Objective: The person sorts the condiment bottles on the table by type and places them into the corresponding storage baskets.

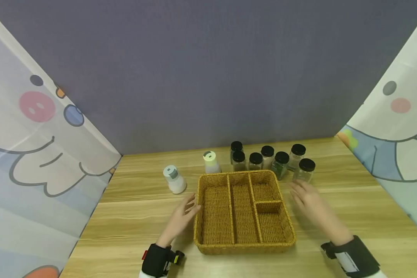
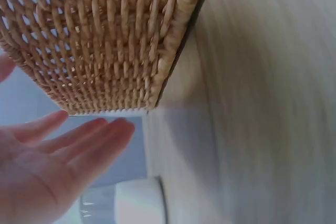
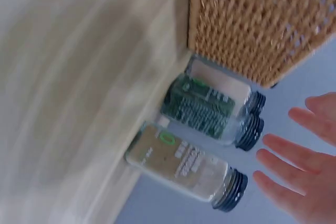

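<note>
A woven wicker basket (image 1: 244,250) stands on the wooden table, split by dividers into two long compartments and two small ones at the right. Beside its left wall is my left hand (image 1: 181,216), fingers spread and relaxed, the thumb right at the rim; in the left wrist view the palm (image 2: 37,177) holds nothing. My right hand (image 1: 309,200) hovers to the right of the basket, fingers extended towards a clear glass jar with a black lid (image 1: 304,172). In the right wrist view these fingers are apart from the nearest jar (image 3: 178,163), which has a printed label.
Several more black-lidded jars, among them a green-filled one (image 1: 279,166), cluster behind the basket. Two white bottles stand left of them, one with a pale yellow top (image 1: 212,164), the other nearer the left (image 1: 175,181). A grey wall panel (image 1: 208,77) closes off the back.
</note>
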`<state>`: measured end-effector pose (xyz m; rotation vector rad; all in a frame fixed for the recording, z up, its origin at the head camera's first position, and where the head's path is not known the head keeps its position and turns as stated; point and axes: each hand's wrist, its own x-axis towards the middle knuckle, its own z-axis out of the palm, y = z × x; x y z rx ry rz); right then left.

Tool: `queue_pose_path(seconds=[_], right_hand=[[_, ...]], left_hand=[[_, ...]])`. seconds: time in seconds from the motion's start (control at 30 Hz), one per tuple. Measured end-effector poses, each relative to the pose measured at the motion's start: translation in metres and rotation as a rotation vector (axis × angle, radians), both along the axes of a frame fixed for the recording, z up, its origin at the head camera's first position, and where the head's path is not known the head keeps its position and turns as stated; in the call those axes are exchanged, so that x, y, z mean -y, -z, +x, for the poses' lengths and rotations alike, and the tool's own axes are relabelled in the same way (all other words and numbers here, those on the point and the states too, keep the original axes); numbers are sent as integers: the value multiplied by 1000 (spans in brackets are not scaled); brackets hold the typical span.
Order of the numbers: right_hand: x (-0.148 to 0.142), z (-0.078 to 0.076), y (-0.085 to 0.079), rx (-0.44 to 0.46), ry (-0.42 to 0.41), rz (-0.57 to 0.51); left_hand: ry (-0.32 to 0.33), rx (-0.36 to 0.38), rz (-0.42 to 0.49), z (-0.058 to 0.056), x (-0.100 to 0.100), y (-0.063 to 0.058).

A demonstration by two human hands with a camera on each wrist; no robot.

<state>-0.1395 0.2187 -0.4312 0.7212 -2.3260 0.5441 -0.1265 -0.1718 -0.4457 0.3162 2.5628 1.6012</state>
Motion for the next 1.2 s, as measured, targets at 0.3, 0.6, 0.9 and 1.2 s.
queue_pose_path(seconds=[0.3,0.6,0.9,1.2], right_hand=[[-18,-17,-18,0,88,-46],[-41,-40,-26,16,144,-85],[-54,-55,-22,290,145,-112],[-62,-63,-14,411,147,-161]], left_hand=[[47,123,88,-3,2,6],[58,185,139,-5,3,11],[58,228,195,-3,4,13],[61,244,226,-4,3,13]])
